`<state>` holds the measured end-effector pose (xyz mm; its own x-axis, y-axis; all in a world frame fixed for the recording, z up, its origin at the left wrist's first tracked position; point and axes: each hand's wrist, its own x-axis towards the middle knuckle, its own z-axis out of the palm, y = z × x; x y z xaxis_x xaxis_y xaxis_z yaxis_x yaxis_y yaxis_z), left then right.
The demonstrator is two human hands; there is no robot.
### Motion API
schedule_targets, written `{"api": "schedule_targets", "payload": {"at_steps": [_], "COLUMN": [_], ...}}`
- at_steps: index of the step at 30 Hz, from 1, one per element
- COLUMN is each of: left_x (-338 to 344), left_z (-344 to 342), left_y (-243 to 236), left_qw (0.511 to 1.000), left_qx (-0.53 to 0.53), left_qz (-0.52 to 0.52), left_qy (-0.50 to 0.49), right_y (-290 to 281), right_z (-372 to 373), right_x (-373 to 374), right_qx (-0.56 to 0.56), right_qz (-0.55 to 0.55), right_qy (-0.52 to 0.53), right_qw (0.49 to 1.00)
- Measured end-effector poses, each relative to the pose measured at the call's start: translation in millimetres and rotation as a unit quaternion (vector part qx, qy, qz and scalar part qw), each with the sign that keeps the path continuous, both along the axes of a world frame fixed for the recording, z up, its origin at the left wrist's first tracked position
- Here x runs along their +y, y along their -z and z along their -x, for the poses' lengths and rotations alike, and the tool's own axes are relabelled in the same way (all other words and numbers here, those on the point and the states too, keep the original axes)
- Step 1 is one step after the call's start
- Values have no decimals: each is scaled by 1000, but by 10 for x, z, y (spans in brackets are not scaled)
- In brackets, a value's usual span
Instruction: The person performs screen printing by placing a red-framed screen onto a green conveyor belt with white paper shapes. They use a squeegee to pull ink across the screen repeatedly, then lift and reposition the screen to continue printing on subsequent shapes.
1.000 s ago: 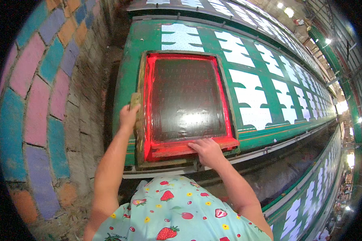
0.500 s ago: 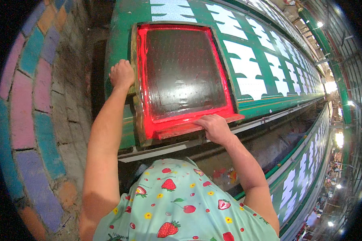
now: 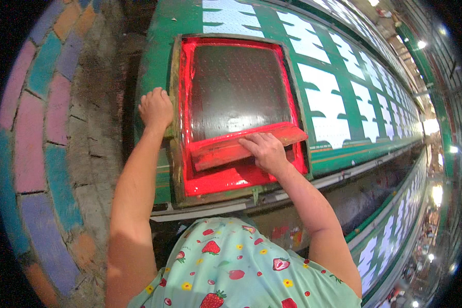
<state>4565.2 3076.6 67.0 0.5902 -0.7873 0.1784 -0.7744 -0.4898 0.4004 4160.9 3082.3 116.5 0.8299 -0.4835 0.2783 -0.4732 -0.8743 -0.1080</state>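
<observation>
A screen printing frame [image 3: 175,169] lies on the green printing table [image 3: 156,56]. Its dark mesh [image 3: 236,87] is bordered by bright red ink [image 3: 231,177], pooled most thickly along the near side. My left hand [image 3: 156,109] is closed at the frame's left rail, fingers curled; the exact grip is partly hidden. Across the near part of the screen, my right hand [image 3: 266,153] grips a red-smeared squeegee [image 3: 215,152] from above. The squeegee slants, its right end farther from me than its left, with its inked edge toward the mesh.
Rows of white cut-shape pieces [image 3: 323,100] lie on the table to the right and beyond the frame. A metal rail [image 3: 339,174] runs along the near edge. Another table with white pieces [image 3: 390,246] stands at right. Left is a wall of painted bricks [image 3: 31,159].
My right hand has moved the squeegee away from me, from the frame's near edge onto the screen, tilting it and uncovering red ink. My left hand stays at the left rail.
</observation>
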Motion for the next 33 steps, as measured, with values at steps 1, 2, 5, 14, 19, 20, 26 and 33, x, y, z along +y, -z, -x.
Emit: {"api": "schedule_targets", "payload": {"at_steps": [1,2,5,14,19,20,26,33], "left_x": [2,2,21,105,93,91,91,76], "left_z": [3,0,-8,80,113,115,98,78], "left_y": [15,26,48,-69,-148,-155,-129,-122], "left_qw": [1000,1000,999,995,997,997,995,993], "left_qx": [-4,-10,-13,-34,-27,-21,-39,-34], "left_qz": [7,13,49,91,75,71,96,108], "left_qy": [-1,-2,11,-1,-6,-6,14,31], "right_y": [28,54,144,301,185,136,152,55], "right_z": [-85,-169,-411,-1209,-1538,-1564,-1626,-1660], "right_x": [-203,-409,-1052,-2988,-3671,-3780,-4014,-4077], "right_qx": [-5,-6,2,11,80,82,28,102], "right_qz": [0,-3,8,60,-2,-23,25,-6], "right_qy": [-6,-7,5,37,85,74,85,87], "right_qw": [1000,1000,1000,997,993,994,996,991]}}
